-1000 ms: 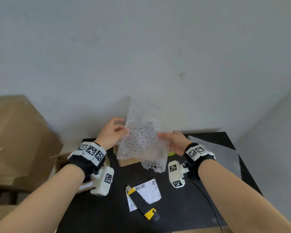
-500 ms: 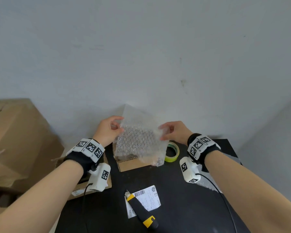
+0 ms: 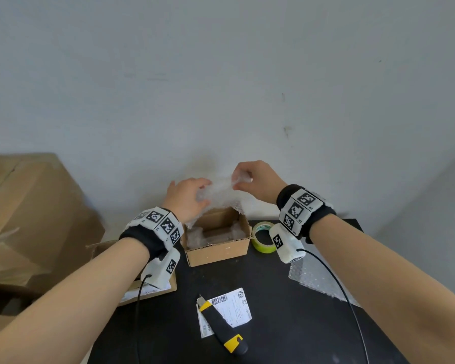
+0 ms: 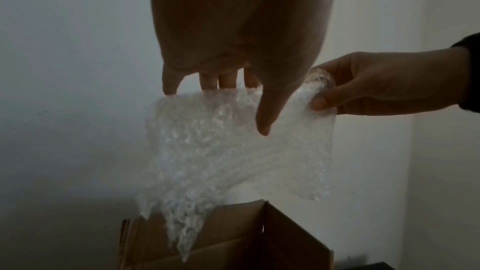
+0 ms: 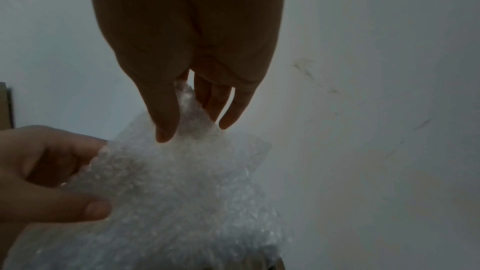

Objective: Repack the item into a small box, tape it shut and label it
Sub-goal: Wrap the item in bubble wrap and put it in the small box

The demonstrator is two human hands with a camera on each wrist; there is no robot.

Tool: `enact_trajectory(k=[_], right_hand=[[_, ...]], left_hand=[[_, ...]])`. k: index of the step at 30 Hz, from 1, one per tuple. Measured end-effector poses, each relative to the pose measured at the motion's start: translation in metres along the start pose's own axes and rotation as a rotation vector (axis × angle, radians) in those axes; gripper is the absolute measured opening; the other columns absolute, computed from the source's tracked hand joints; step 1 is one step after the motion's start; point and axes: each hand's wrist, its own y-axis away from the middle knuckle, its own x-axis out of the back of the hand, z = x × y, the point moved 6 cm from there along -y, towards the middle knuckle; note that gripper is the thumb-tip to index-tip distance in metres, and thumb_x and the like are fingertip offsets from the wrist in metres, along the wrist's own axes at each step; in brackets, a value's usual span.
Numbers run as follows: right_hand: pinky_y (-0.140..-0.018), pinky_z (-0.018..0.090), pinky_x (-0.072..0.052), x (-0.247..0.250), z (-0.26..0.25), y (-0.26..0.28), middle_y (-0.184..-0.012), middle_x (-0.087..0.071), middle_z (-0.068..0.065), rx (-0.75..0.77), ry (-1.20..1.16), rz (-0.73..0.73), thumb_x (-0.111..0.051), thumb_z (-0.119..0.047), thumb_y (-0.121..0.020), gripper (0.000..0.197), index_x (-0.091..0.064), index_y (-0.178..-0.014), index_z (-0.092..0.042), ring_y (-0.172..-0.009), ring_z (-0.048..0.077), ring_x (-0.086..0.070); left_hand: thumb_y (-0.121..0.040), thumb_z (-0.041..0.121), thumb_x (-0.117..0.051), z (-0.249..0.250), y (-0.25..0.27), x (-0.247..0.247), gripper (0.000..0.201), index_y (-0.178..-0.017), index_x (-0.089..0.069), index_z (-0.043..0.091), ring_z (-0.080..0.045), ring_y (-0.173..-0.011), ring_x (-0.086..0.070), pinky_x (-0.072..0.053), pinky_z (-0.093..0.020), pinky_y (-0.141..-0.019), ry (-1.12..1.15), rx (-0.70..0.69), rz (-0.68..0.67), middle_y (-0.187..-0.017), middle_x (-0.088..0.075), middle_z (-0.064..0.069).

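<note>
left hand: I'm gripping the clear bubble-wrap sheet
right hand: pinching its top corner
sheet: hanging into the small open brown cardboard box
box: far edge of black tabletop

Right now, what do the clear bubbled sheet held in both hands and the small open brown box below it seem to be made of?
The clear bubbled sheet looks like thin plastic bubble wrap: translucent, glossy, dotted with air pockets, sagging limply between the left hand and right hand. The small open brown box looks like matte corrugated cardboard, with raw cut edges at its flaps.
</note>
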Motion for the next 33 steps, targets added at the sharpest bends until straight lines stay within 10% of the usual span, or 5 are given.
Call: enact_trajectory(k=[2, 5, 10, 22, 33], right_hand=[[-0.078, 0.024, -0.040, 0.003, -0.001, 0.000, -0.091, -0.059, -0.003, 0.000, -0.018, 0.026, -0.071, -0.012, -0.079, 0.022, -0.061, -0.099, -0.012, -0.081, 0.010, -0.052], [-0.092, 0.023, -0.038, 0.008, 0.011, 0.004, -0.120, -0.051, 0.001, -0.099, -0.068, 0.111, -0.079, -0.022, -0.073, 0.069, -0.041, -0.130, -0.014, -0.109, 0.012, -0.048], [-0.112, 0.035, -0.027, -0.006, 0.045, 0.021, -0.151, -0.021, 0.009, -0.378, -0.313, 0.175, -0.084, -0.031, -0.066, 0.117, -0.005, -0.149, -0.013, -0.139, 0.020, -0.025], [-0.083, 0.034, -0.056, -0.071, 0.052, 0.033, -0.106, -0.070, 0.009, -0.505, -0.905, -0.047, -0.073, -0.008, -0.079, 0.039, -0.062, -0.116, -0.006, -0.092, 0.020, -0.069], [-0.063, 0.024, -0.057, -0.063, 0.048, 0.025, -0.088, -0.066, 0.007, -0.471, -0.943, -0.110, -0.047, 0.014, -0.088, 0.038, -0.071, -0.079, -0.014, -0.074, 0.019, -0.063]], left_hand=[[-0.090, 0.022, -0.060, 0.004, -0.001, 0.004, 0.029, -0.117, -0.061, 0.012, -0.027, -0.110, -0.057, -0.042, -0.035, -0.097, 0.067, 0.008, 0.019, -0.117, -0.063, -0.008], [-0.089, 0.019, -0.061, 0.004, -0.001, 0.010, 0.014, -0.089, -0.058, 0.005, -0.026, -0.077, -0.054, -0.038, -0.029, -0.067, 0.202, 0.020, 0.075, -0.078, -0.056, -0.004], [-0.087, 0.021, -0.064, -0.008, 0.004, 0.010, 0.025, -0.101, -0.060, 0.000, -0.028, -0.090, -0.062, -0.049, -0.040, -0.085, 0.572, 0.147, 0.060, -0.099, -0.065, -0.014], [-0.090, 0.011, -0.059, -0.020, 0.025, -0.008, 0.029, -0.118, -0.054, 0.012, -0.022, -0.101, -0.065, -0.055, -0.040, -0.085, 1.002, 0.297, -0.063, -0.116, -0.065, -0.008], [-0.092, 0.000, -0.052, -0.052, 0.030, -0.014, 0.023, -0.108, -0.065, 0.011, -0.017, -0.083, -0.070, -0.058, -0.029, -0.073, 1.050, 0.420, -0.073, -0.102, -0.070, -0.008]])
